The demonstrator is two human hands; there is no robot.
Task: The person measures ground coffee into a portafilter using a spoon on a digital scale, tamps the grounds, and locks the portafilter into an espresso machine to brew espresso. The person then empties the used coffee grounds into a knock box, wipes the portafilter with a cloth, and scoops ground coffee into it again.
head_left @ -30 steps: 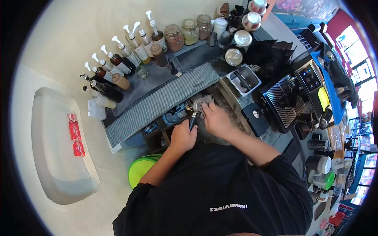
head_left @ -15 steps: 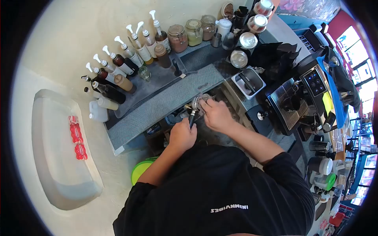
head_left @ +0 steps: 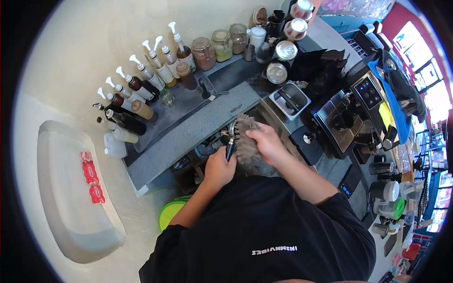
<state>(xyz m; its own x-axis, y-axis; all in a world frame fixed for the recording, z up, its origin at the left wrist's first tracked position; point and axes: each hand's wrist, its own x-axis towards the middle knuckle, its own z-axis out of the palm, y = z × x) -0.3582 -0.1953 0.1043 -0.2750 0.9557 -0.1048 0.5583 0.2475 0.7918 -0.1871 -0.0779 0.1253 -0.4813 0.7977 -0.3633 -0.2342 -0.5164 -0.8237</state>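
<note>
My left hand [head_left: 220, 168] is closed round the black handle of a portafilter [head_left: 230, 147], whose metal head points away from me. Beside that head, my right hand [head_left: 268, 143] grips a fluffy grey-brown cloth [head_left: 246, 141]. The cloth hangs down between the two hands and touches or overlaps the rim of the metal head. Both hands are over an open drawer or shelf space below the counter edge. The inside of the portafilter basket is hidden from view.
Pump bottles [head_left: 155, 66] and lidded jars [head_left: 203, 53] line the wall side of the counter [head_left: 198, 115]. To the right are a metal container [head_left: 289, 100], a tamper [head_left: 308, 137] and an espresso machine [head_left: 349, 118]. A green bin [head_left: 169, 214] stands at lower left.
My right hand has drawn back slightly to the right, and the bunched cloth now hangs out more fully. My left hand keeps its hold on the portafilter. The camera view has shifted a little.
</note>
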